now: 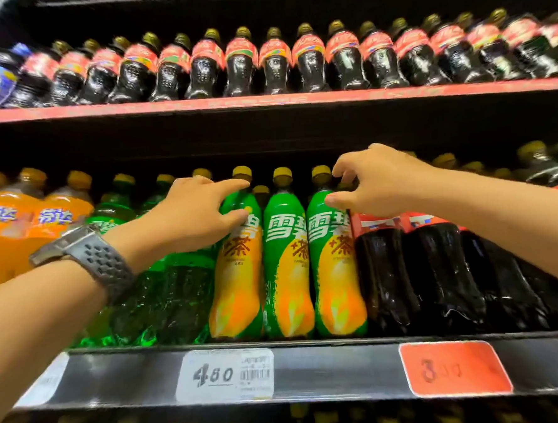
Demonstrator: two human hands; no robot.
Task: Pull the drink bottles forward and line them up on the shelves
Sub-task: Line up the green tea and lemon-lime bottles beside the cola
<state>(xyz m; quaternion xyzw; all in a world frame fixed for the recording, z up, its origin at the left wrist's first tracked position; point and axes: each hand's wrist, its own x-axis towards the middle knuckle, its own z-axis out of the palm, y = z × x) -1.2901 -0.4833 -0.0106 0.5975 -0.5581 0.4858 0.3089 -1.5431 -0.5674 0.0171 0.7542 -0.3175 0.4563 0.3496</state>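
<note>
cola bottles: glossy dark plastic | tea-soda bottles: shiny printed sleeves | watch strap: matt, perforated | price tag: paper

green-orange bottles, dark cola bottles w/ red labels
</note>
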